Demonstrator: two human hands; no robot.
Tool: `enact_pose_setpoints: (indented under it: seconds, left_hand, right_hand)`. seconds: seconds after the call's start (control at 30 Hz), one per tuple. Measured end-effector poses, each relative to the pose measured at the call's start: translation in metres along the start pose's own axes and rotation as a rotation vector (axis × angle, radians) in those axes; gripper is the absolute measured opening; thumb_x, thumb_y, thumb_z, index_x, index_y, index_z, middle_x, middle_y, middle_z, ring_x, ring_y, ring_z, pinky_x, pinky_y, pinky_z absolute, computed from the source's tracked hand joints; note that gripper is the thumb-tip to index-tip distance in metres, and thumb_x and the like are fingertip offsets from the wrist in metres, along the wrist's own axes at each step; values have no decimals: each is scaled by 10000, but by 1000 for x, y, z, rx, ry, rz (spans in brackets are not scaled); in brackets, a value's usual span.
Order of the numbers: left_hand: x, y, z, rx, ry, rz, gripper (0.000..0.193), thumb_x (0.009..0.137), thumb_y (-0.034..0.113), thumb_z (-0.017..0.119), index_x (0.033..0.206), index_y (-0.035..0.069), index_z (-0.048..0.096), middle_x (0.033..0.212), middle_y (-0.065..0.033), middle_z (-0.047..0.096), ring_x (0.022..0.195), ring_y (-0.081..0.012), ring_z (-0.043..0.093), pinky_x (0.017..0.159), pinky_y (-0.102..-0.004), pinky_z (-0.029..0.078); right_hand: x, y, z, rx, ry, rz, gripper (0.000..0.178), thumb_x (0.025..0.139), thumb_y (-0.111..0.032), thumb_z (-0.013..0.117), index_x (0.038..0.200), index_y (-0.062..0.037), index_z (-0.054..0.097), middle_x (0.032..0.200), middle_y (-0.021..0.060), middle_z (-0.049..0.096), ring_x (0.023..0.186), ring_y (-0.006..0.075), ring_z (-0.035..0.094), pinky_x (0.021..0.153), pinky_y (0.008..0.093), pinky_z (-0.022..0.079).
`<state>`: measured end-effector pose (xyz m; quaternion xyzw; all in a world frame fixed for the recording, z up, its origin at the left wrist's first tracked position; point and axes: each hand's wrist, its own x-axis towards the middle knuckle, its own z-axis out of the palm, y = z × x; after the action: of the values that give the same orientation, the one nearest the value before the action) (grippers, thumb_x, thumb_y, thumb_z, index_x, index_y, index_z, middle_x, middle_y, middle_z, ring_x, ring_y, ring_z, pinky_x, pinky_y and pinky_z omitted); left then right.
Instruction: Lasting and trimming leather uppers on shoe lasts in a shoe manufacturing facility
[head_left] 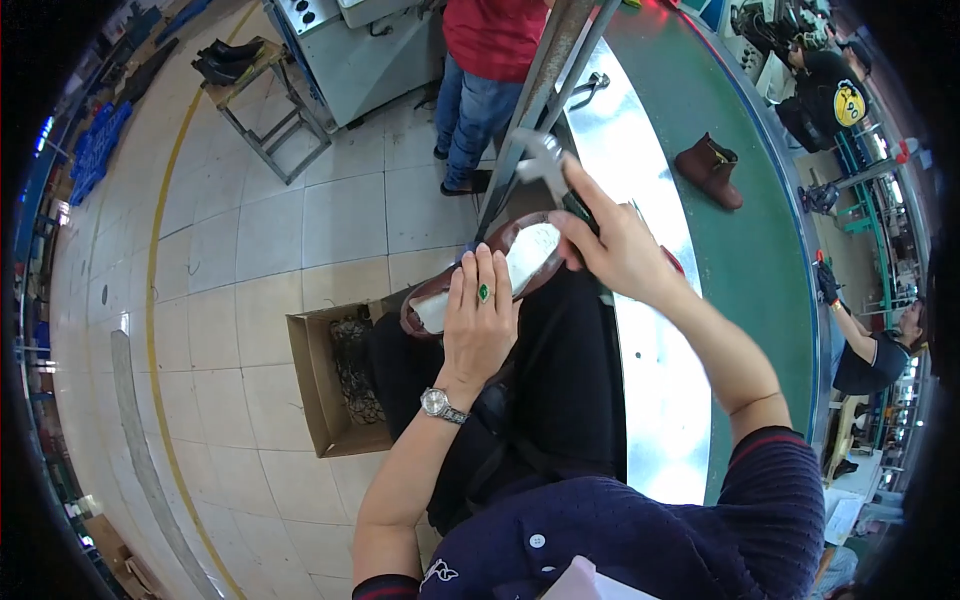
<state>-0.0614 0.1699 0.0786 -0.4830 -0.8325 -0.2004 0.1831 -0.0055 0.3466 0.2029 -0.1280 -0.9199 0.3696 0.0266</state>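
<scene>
A dark brown shoe (428, 318) lies across my lap with its underside up, a white piece (533, 246) covering the middle of the sole. My left hand (482, 318) rests flat on the sole, fingers straight and side by side. It wears a green-stoned ring and a wristwatch. Over the shoe's far right end, my right hand (605, 235) is closed around a hammer (541, 158). The metal head is raised above the shoe and somewhat blurred. My fingers hide much of the handle.
Left of my legs, an open cardboard box (312, 385) holds dark, tangled bits. On my right, a metal ledge (655, 390) borders a green conveyor belt (745, 330) carrying a brown boot (708, 172). A metal post (552, 75) and a person in red (492, 40) stand ahead.
</scene>
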Motion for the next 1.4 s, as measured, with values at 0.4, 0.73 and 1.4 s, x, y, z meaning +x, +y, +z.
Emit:
enact_pose_setpoints:
  seconds: [0.4, 0.73, 1.4]
  left_hand:
    - [2, 5, 3, -82, 37, -14, 498, 823, 121, 651, 1237, -130, 533, 1228, -255, 533, 1205, -404, 512, 1023, -444, 415]
    - [2, 4, 4, 15, 48, 51, 403, 812, 19, 551, 1178, -151, 557, 1110, -257, 553, 1168, -453, 525, 1010, -473, 427]
    - [2, -12, -32, 76, -216, -169, 615, 733, 86, 694, 1284, -85, 482, 1209, -192, 550, 1184, -342, 494, 1077, -438, 337]
  right_hand:
    - [1, 25, 18, -402, -231, 90, 599, 947, -145, 556, 1481, -104, 289, 635, 115, 617, 549, 240, 645, 602, 365, 517]
    - [2, 2, 18, -446, -200, -109, 645, 887, -121, 607, 1461, -153, 313, 713, 209, 638, 624, 382, 635, 590, 462, 489]
    - [-8, -15, 29, -525, -244, -92, 716, 884, -120, 593, 1498, -186, 230, 774, 244, 650, 622, 416, 637, 573, 493, 502]
